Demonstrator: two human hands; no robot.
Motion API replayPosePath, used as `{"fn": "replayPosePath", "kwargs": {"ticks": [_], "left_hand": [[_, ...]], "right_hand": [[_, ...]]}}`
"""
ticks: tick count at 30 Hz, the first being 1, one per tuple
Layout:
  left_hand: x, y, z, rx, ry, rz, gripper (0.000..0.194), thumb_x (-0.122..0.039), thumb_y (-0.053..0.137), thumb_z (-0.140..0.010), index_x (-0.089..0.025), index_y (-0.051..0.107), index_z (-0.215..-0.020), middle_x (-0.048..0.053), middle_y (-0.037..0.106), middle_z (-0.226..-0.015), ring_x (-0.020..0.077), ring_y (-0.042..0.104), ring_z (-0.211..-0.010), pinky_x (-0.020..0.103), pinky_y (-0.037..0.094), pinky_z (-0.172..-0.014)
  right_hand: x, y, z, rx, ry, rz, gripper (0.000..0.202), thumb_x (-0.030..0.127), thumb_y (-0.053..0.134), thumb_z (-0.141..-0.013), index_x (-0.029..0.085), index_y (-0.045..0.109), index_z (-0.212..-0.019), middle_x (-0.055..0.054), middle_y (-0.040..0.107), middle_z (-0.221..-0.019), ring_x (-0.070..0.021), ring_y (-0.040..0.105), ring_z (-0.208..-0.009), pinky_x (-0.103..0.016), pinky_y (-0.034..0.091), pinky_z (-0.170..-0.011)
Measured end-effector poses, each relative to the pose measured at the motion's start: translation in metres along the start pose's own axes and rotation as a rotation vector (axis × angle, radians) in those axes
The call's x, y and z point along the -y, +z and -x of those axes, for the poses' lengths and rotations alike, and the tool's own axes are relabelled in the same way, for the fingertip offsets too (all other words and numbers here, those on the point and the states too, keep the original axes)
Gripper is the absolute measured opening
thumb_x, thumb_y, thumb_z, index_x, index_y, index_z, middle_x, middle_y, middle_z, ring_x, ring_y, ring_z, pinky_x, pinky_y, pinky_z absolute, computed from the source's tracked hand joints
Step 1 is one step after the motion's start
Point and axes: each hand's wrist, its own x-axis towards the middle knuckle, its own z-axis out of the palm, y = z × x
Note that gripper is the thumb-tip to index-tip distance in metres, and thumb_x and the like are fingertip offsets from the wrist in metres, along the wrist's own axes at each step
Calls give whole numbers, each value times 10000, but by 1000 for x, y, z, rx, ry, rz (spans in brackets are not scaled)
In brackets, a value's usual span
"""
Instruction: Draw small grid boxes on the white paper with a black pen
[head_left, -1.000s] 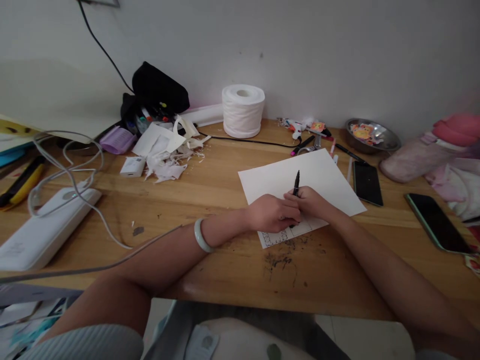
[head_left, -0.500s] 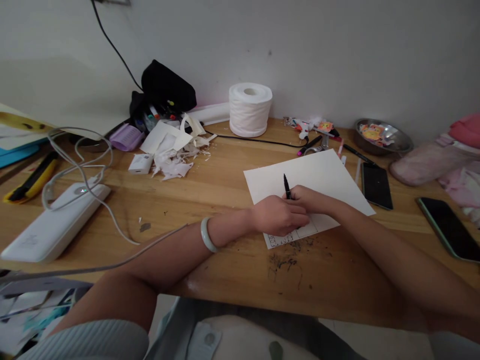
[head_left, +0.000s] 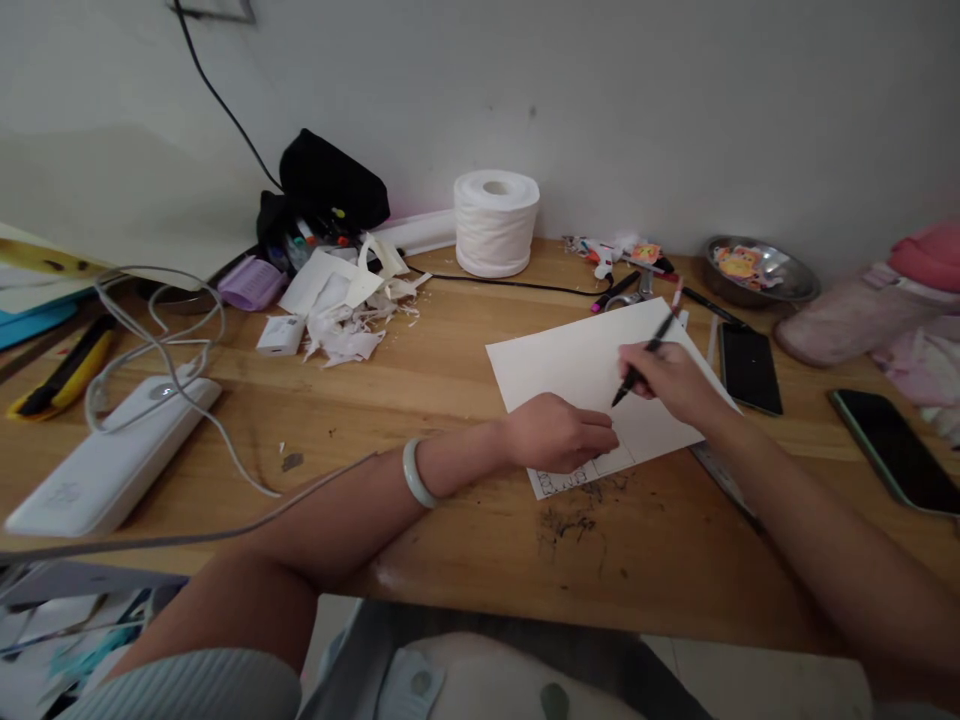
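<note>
A sheet of white paper (head_left: 559,365) lies at an angle on the desk, with thin ruled lines and small looping black marks along its near-left edge. My right hand (head_left: 667,375) grips a black pen (head_left: 651,345) over the sheet. Its dark tip points down and to the left, close to the paper; contact is not clear. My left hand (head_left: 559,432) rests on the sheet's left part, fingers curled and pressed together. What may be inside those fingers is hidden. A ruler-like strip (head_left: 721,474) shows partly beneath my right forearm.
A toilet roll (head_left: 496,225) stands by the wall, with paper scraps (head_left: 349,320) to its left. A power bank (head_left: 112,455) with a looped cable lies far left. Two phones (head_left: 750,368) and a metal bowl (head_left: 795,278) sit right. Black smudges mark the wood near the sheet.
My right hand has moved right, away from my left hand, and the pen has turned from tip up to tip down. My left hand stays in place. The ruler-like strip has come into view.
</note>
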Motion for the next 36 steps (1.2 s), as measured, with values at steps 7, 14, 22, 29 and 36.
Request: {"fn": "replayPosePath", "kwargs": {"ticks": [7, 14, 22, 29, 36], "left_hand": [[2, 1, -1, -20, -47, 195, 189, -225, 401, -849, -210, 563, -945, -8, 604, -971, 79, 561, -755, 189, 342, -556], [1, 2, -1, -53, -74, 252, 168, -220, 429, -849, -196, 576, -927, -20, 613, -955, 76, 558, -758, 185, 345, -577], [0, 2, -2, -45, -80, 222, 181, -232, 399, -861, -205, 566, -926, -13, 607, -953, 77, 557, -754, 193, 338, -564], [1, 2, -1, -69, -69, 236, 166, -219, 417, -845, -195, 567, -914, -17, 610, -943, 81, 555, -741, 183, 350, -574], [1, 2, -1, -80, -72, 227, 163, -219, 423, -840, -194, 569, -908, -24, 613, -930, 85, 556, -733, 186, 348, -567]], "right_hand": [[-27, -2, 86, -301, -85, -41, 374, 455, 356, -806, 208, 529, -585, -4, 468, -424, -123, 422, -380, -262, 317, -388], [-43, 29, 115, 44, -289, 307, 237, 393, 405, -815, 215, 560, -797, -41, 612, -695, -173, 569, -632, -289, 431, -581], [-23, 47, 110, 68, -264, 518, 176, 291, 368, -815, 206, 465, -696, -20, 536, -599, -147, 500, -513, -262, 367, -491], [-16, 47, 110, 69, -346, 545, 157, 246, 330, -817, 200, 444, -719, -32, 547, -639, -151, 530, -569, -260, 385, -540], [-24, 50, 110, 69, -351, 586, 179, 240, 322, -812, 195, 468, -718, -36, 544, -626, -153, 505, -540, -274, 358, -527]]}}
